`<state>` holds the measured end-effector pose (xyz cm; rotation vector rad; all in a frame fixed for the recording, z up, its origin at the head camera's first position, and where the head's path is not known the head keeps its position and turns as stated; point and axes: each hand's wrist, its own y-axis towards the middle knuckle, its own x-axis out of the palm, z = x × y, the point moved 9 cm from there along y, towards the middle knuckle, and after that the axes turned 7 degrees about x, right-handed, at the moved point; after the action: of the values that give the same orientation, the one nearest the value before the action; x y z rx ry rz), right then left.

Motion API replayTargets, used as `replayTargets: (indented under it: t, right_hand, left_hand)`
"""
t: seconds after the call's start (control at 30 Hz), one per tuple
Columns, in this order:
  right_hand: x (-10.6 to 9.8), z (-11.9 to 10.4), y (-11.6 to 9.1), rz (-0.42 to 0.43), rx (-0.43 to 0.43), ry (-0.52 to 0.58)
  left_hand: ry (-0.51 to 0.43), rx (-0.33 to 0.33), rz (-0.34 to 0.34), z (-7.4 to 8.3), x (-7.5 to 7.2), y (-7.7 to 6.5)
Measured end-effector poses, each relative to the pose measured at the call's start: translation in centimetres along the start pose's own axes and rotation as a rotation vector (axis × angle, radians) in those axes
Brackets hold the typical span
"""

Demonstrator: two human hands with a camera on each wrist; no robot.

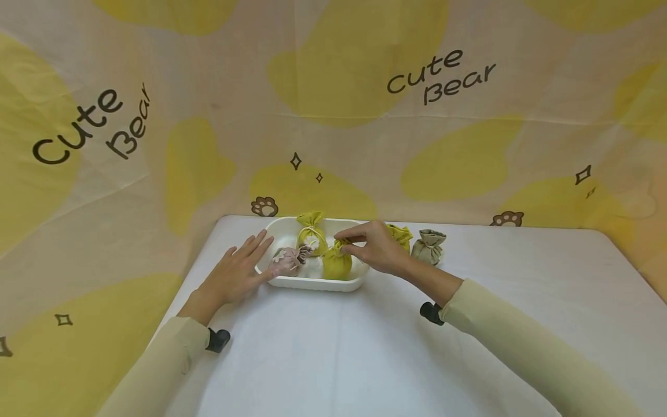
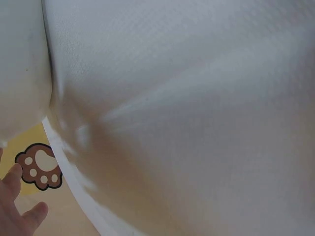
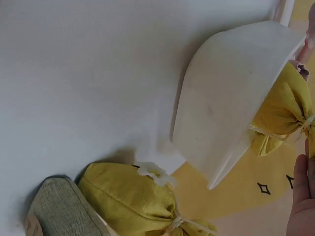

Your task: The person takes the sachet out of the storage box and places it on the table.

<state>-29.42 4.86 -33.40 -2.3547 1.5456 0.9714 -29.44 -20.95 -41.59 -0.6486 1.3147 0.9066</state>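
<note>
A white tray (image 1: 312,284) stands near the back of the table with small drawstring pouches in it. My right hand (image 1: 379,248) pinches the gathered neck of a yellow pouch (image 1: 337,266) at the tray's right side. Against the tray's left rim, my left hand (image 1: 237,273) rests with its fingers spread and fairly straight. Nearest to it inside the tray lies a pinkish pouch (image 1: 285,262). Another yellow pouch (image 1: 307,237) leans at the back of the tray. In the left wrist view only some fingertips of the left hand (image 2: 17,211) show.
Right of the tray, a yellow pouch (image 3: 130,196) with a white flower and a grey-green pouch (image 1: 428,249) stand side by side on the white-covered table (image 1: 333,347). A patterned yellow and beige cloth (image 1: 359,162) hangs behind the table.
</note>
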Motion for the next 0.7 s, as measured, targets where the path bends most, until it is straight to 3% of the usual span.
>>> replayTargets:
  t: [0.17, 0.7]
  right_hand:
    - [-1.5, -0.2, 0.0, 0.015, 0.018, -0.02]
    - [-8.1, -0.8, 0.1, 0.197, 0.03, -0.105]
  left_hand:
    - [0.001, 0.002, 0.006, 0.1, 0.0, 0.0]
    - [-0.009, -0.01, -0.007, -0.1, 0.1, 0.0]
